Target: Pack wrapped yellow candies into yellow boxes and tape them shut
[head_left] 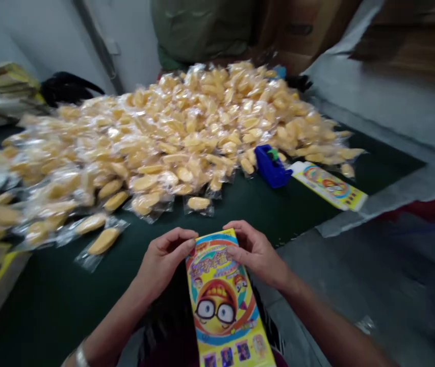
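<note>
A yellow printed cardboard box [217,306] with a cartoon face in glasses is held upright close to my body, over the table's front edge. At its top left corner, my left hand [167,257] pinches the edge between thumb and fingers. On the opposite top corner, my right hand [253,252] grips with the thumb on the printed front and the fingers behind. Just beyond the box, several yellow oval pieces in clear wrappers lie loose, one such wrapped piece [199,204] near the middle. The back of the box is hidden.
A large heap of wrapped yellow pieces [186,127] covers much of the dark green table [240,219]. To its right stand a blue tape dispenser [273,165] and a flat printed carton [332,186]. Stacked cartons [6,92] sit at left, with a cardboard box [305,30] behind.
</note>
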